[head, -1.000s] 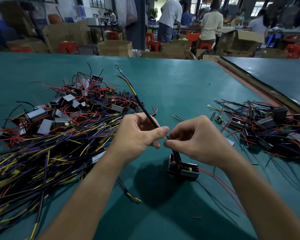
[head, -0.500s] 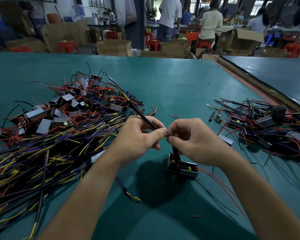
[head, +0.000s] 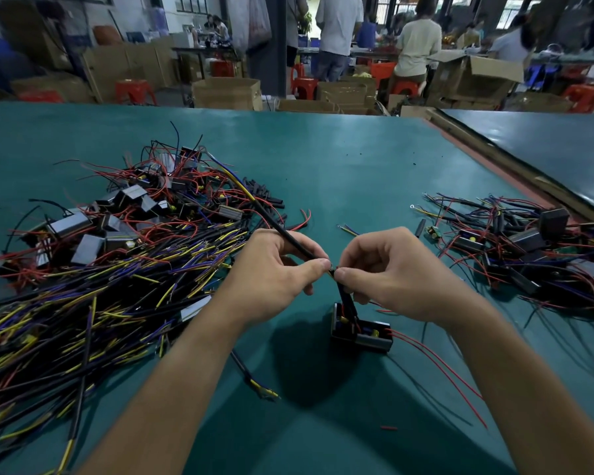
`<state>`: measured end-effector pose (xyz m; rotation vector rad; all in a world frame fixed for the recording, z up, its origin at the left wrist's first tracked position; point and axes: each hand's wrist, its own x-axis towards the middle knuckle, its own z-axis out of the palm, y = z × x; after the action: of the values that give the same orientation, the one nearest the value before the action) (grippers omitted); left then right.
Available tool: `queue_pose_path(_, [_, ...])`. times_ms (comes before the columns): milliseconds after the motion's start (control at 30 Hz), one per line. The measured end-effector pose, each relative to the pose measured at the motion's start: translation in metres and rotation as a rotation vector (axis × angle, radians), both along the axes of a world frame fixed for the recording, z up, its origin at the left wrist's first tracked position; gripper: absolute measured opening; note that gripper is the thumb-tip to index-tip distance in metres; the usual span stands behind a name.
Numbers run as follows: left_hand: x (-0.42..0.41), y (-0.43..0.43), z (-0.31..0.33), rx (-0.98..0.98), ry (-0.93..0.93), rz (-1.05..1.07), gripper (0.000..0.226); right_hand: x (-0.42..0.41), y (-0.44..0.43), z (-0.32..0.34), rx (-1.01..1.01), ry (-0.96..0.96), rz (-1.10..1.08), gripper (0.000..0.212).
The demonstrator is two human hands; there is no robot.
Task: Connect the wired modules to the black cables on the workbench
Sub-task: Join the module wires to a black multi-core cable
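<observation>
My left hand (head: 271, 279) pinches a black cable (head: 282, 231) near its end; the cable runs up and left, and its yellow and blue leads lie over the left pile. My right hand (head: 391, 272) pinches the black-sleeved wires that rise from a small black module (head: 360, 332) standing on the green workbench (head: 340, 173). The fingertips of both hands meet just above the module, hiding the joint. Red wires (head: 436, 361) trail from the module to the right.
A large heap of black cables with yellow and blue leads (head: 69, 303) fills the left, topped by loose modules (head: 124, 214). A second pile of wired modules (head: 528, 245) lies at the right. People, cardboard boxes and red stools stand beyond the bench.
The black cable's far end has dropped from upright down onto the left pile. Both hands stay pinched together above the module, shifted only slightly.
</observation>
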<state>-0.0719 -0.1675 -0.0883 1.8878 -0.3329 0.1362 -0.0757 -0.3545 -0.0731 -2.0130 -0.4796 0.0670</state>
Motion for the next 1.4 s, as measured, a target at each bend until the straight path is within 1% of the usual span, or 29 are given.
queue_pose_path(267, [-0.0007, -0.002, -0.0003, -0.041, 0.042, -0.007, 0.012, 0.0001, -0.0017, 0.0018, 0.036, 0.043, 0.019, 0.021])
queue_pose_path(467, [-0.0015, -0.0009, 0.0024, -0.092, 0.082, -0.063, 0.013, 0.0043, -0.0011, -0.0045, -0.003, -0.005, -0.04, 0.021])
queue_pose_path(767, [-0.0028, -0.0004, 0.0032, -0.098, 0.094, -0.084, 0.014, 0.0047, -0.0015, -0.0058, -0.054, -0.044, -0.086, 0.018])
queue_pose_path(1033, [-0.0034, -0.0012, 0.0038, -0.016, 0.012, -0.045, 0.013, 0.0011, 0.0013, -0.0028, -0.055, -0.075, -0.032, 0.016])
queue_pose_path(1400, [-0.0042, -0.0016, 0.0052, 0.075, -0.067, 0.002, 0.011, -0.0008, 0.0019, -0.0035, -0.084, -0.269, -0.09, 0.016])
